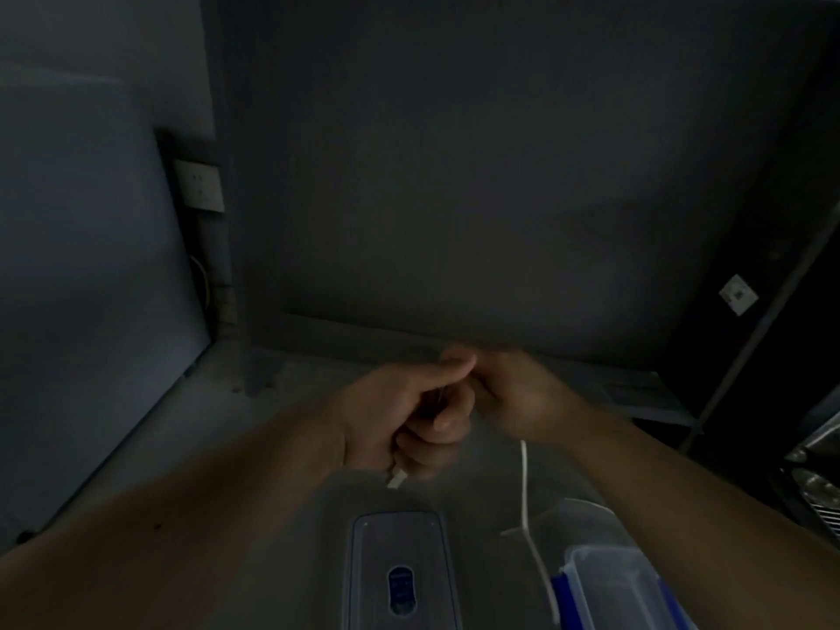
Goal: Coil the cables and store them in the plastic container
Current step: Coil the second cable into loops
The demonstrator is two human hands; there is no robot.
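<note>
A thin white cable [525, 493] runs through both my hands, held up in the middle of the view. My left hand [400, 416] is a fist around it, and the white plug end [395, 478] sticks out below the fist. Touching it on the right, my right hand [518, 393] pinches the same cable, whose loose length hangs down from it toward the floor. The clear plastic container [604, 584] with blue clips stands at the bottom right. Its clear lid [400, 570] with a dark blue valve lies flat at the bottom centre.
The scene is dim. A grey wall [454, 175] rises close ahead, with a white socket [200, 186] at the left corner and another socket [738, 295] on the right. A metal frame [750, 338] and dark objects stand at the right edge.
</note>
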